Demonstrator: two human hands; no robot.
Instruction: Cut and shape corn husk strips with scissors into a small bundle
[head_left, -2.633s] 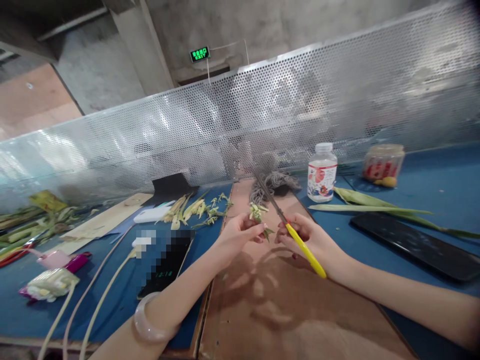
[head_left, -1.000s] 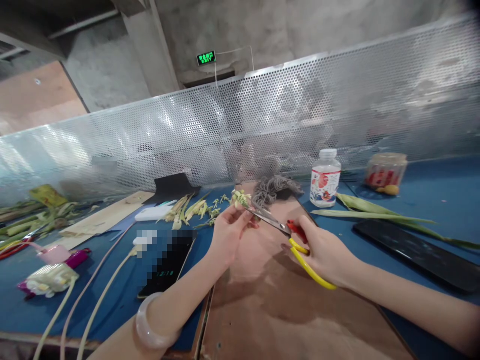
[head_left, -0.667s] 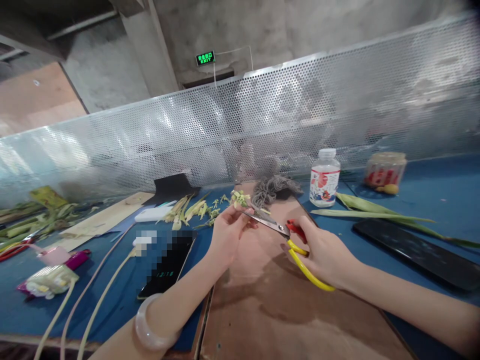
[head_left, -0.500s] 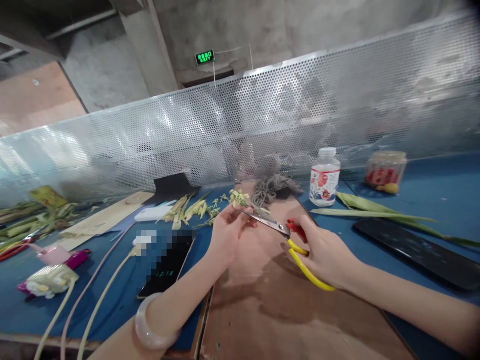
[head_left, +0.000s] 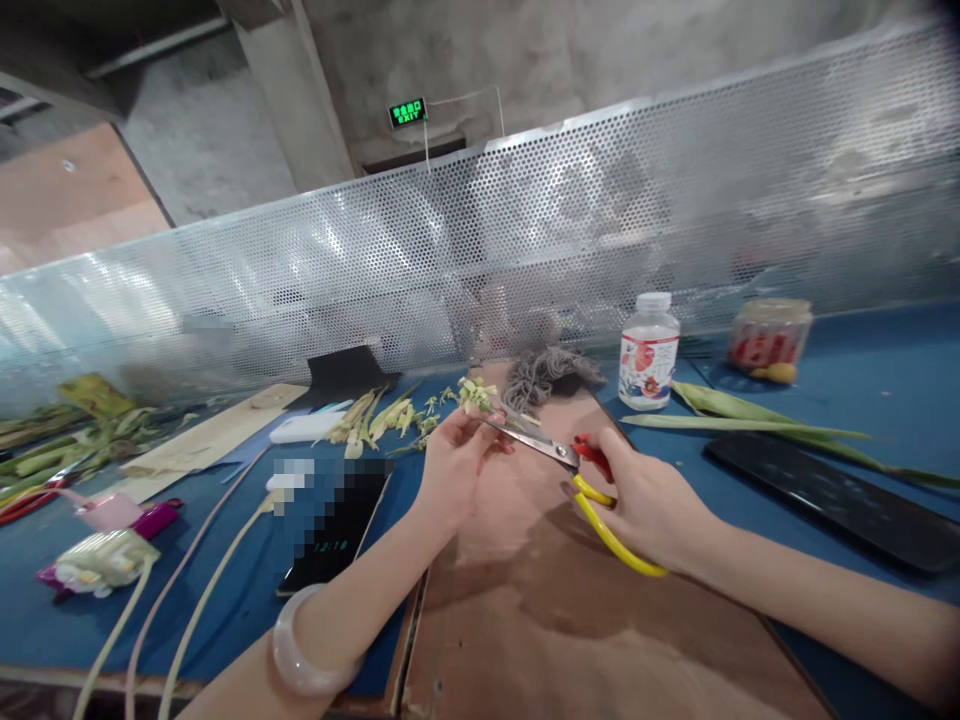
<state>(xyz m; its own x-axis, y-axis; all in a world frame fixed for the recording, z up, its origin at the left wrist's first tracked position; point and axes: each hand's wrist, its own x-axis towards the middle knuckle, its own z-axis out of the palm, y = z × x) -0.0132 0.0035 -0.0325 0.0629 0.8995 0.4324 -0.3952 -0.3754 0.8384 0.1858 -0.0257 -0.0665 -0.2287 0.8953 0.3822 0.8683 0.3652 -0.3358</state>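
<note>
Between the fingertips of my left hand (head_left: 455, 462) is a small pale yellow-green flower sprig (head_left: 475, 394), its head sticking up above the fingers. My right hand (head_left: 654, 503) grips a pair of scissors (head_left: 541, 447) by yellow and red handles. The scissor blades point left and reach the fingers of my left hand, near the sprig's lower part. Exactly where the blade tips end is hidden by the fingers. Behind the hands lies a bundle of grey yarn (head_left: 541, 377) on the brown board (head_left: 525, 620). More cut flower pieces (head_left: 390, 416) lie to the left.
A clear bottle with a white cap (head_left: 649, 355), a jar (head_left: 771, 338), long green leaves (head_left: 750, 425) and a black tray-like object (head_left: 832, 500) are on the right. On the left are a phone (head_left: 337, 530), charger cables (head_left: 196, 610) and plant stalks (head_left: 112, 450). A perforated metal screen (head_left: 360, 270) stands behind.
Almost nothing differs. The view has shifted very slightly, and both hands keep their hold on the sprig and the scissors.
</note>
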